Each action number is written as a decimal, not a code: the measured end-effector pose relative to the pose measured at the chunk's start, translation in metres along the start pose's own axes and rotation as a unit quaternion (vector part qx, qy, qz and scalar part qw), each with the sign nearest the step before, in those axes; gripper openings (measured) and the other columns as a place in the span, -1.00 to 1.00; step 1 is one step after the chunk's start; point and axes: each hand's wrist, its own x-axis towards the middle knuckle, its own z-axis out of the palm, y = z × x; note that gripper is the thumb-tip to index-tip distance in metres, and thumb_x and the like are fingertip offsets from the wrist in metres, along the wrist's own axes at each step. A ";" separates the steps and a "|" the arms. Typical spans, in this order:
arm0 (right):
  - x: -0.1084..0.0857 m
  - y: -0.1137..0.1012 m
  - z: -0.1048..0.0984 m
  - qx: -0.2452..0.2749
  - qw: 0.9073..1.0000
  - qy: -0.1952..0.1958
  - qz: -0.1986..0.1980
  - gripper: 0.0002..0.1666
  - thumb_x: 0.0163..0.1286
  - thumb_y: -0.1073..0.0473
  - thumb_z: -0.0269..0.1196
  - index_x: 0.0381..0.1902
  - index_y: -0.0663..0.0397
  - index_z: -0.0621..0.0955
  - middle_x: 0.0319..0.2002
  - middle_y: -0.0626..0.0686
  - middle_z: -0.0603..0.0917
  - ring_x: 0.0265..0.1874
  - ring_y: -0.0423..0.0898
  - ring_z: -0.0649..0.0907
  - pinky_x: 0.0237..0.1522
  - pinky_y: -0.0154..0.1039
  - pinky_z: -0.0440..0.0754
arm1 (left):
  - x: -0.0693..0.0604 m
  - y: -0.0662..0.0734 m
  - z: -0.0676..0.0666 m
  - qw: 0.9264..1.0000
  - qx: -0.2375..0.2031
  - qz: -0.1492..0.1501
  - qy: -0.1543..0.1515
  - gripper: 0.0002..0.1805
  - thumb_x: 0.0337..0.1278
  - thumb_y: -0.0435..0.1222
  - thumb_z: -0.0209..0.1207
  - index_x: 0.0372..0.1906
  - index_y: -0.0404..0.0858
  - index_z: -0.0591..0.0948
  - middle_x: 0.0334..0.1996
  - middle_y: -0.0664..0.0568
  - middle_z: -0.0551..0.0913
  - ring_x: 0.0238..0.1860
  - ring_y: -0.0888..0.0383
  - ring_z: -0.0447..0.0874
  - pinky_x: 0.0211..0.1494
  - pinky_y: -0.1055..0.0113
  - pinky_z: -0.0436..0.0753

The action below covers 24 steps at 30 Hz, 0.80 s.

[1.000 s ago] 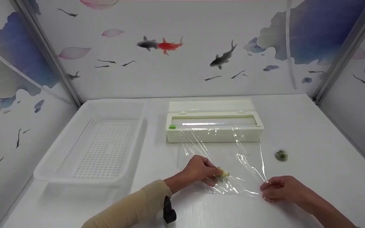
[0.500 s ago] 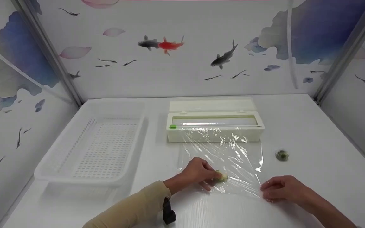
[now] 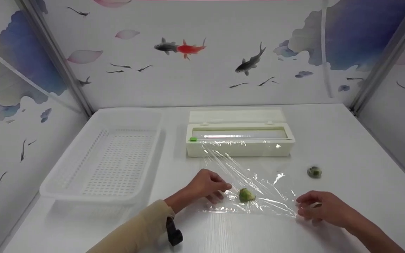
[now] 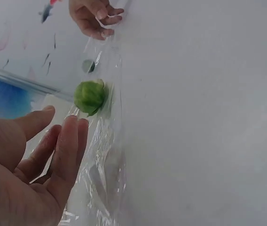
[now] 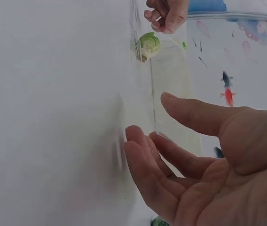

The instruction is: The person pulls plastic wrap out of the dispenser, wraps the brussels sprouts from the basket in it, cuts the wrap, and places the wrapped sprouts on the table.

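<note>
A small green sprout-like vegetable [image 3: 246, 195] lies on the clear plastic film [image 3: 272, 182], which runs forward from the slot of a pale box [image 3: 239, 149]. Just left of the vegetable is my left hand [image 3: 204, 186], thumb and fingers apart, holding nothing; the left wrist view shows the same gap between this hand [image 4: 39, 165] and the green vegetable [image 4: 90, 97]. My right hand [image 3: 329, 211] is at the film's right front corner, fingers loosely bent. In the right wrist view the thumb and fingers of that hand [image 5: 194, 155] stand apart with nothing visible between them.
A white perforated basket [image 3: 118, 161] stands on the left of the white table [image 3: 223, 235]. Right of the film lies a second small greenish item [image 3: 314, 172]. The box's lid [image 3: 237, 115] is raised at its back. Printed panels enclose the table's back and sides.
My left hand has let go of the vegetable and moved left, leaving it on the film. The right hand's fingers have spread and shifted slightly right and up. The film's creases have changed.
</note>
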 end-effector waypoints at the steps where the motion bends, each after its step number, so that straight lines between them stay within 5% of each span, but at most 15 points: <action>1: -0.001 -0.001 -0.001 -0.007 1.000 0.008 -0.003 -0.42 0.34 0.11 0.37 0.16 0.41 0.52 -0.13 0.08 0.67 -0.24 -0.08 0.72 -0.32 -0.25 0.74 | -0.003 -0.002 -0.006 1.000 0.003 0.006 0.000 -0.79 0.11 -0.22 0.43 -0.27 -0.30 0.77 -0.36 -0.11 0.79 -0.47 0.13 0.77 -0.50 0.33 0.75; 9: -0.010 -0.007 -0.008 -0.125 0.989 0.068 -0.049 -0.52 0.31 0.00 0.39 0.08 0.15 0.61 -0.05 0.11 0.70 -0.19 -0.25 0.68 -0.29 -0.36 0.65 | -0.029 -0.017 -0.039 0.989 0.129 0.070 -0.019 -0.93 0.07 -0.32 0.43 -0.35 -0.25 0.78 -0.45 -0.01 0.76 -0.56 0.24 0.63 -0.56 0.39 0.68; 12: -0.010 -0.007 -0.003 -0.150 0.984 0.069 -0.069 -0.60 0.27 -0.01 0.42 -0.02 0.04 0.65 -0.07 0.04 0.71 -0.21 -0.36 0.67 -0.28 -0.39 0.64 | -0.035 -0.024 -0.044 0.974 0.199 0.101 -0.030 -0.91 0.02 -0.31 0.46 -0.35 -0.21 0.78 -0.46 0.10 0.73 -0.54 0.30 0.56 -0.53 0.48 0.60; 18: 0.000 -0.006 0.010 -0.175 0.978 0.059 -0.100 -0.63 0.19 0.06 0.48 -0.05 -0.02 0.68 -0.10 -0.04 0.69 -0.23 -0.31 0.63 -0.27 -0.42 0.61 | -0.041 -0.031 -0.047 0.933 0.319 0.157 -0.053 -0.72 -0.19 -0.16 0.57 -0.31 -0.17 0.79 -0.39 0.13 0.70 -0.39 0.42 0.45 -0.29 0.54 0.51; 21: 0.003 -0.006 0.015 -0.194 0.971 0.061 -0.125 -0.74 0.17 0.10 0.49 -0.17 -0.09 0.72 -0.20 -0.10 0.68 -0.27 -0.31 0.58 -0.28 -0.40 0.59 | -0.043 -0.032 -0.048 0.922 0.345 0.168 -0.060 -0.72 -0.21 -0.16 0.58 -0.32 -0.15 0.80 -0.39 0.11 0.66 -0.38 0.40 0.44 -0.31 0.54 0.48; 24: 0.006 -0.006 0.017 -0.208 0.967 0.064 -0.135 -0.87 0.21 0.16 0.45 -0.29 -0.14 0.72 -0.28 -0.16 0.66 -0.31 -0.36 0.56 -0.29 -0.41 0.56 | -0.045 -0.033 -0.050 0.918 0.346 0.184 -0.061 -0.84 -0.09 -0.24 0.52 -0.35 -0.17 0.80 -0.40 0.10 0.68 -0.37 0.40 0.48 -0.30 0.55 0.50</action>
